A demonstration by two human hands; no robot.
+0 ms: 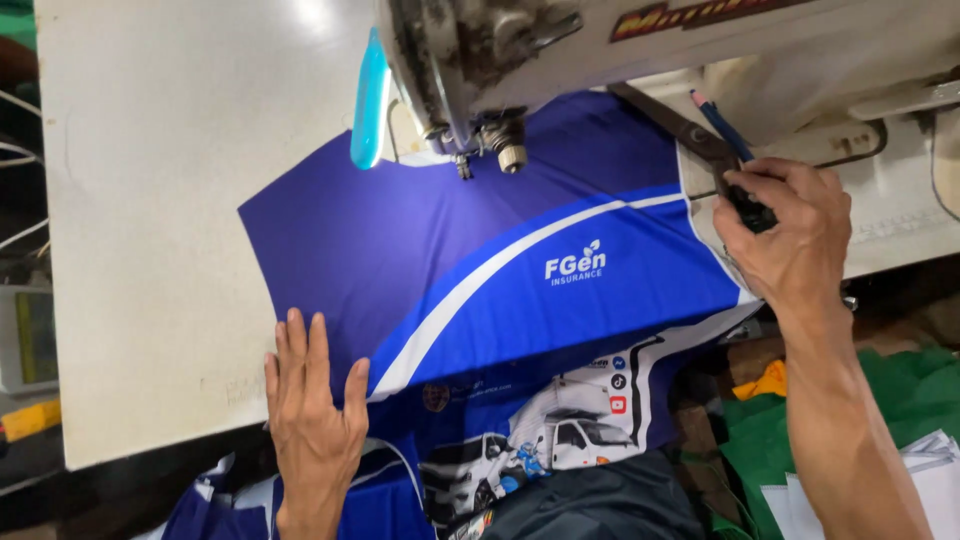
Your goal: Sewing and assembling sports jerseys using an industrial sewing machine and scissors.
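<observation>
My right hand clenched on black scissors | my left hand released, flat on blue jersey fabric | fabric spreads between both hands, far edge under sewing machine needle, beyond my left fingers | blue pencil just beside scissors

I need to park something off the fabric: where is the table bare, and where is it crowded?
Bare: the white table left of the blue garment, above the left hand. Crowded: under the sewing machine head, and by the right hand, which holds black scissors beside a pencil.
</observation>
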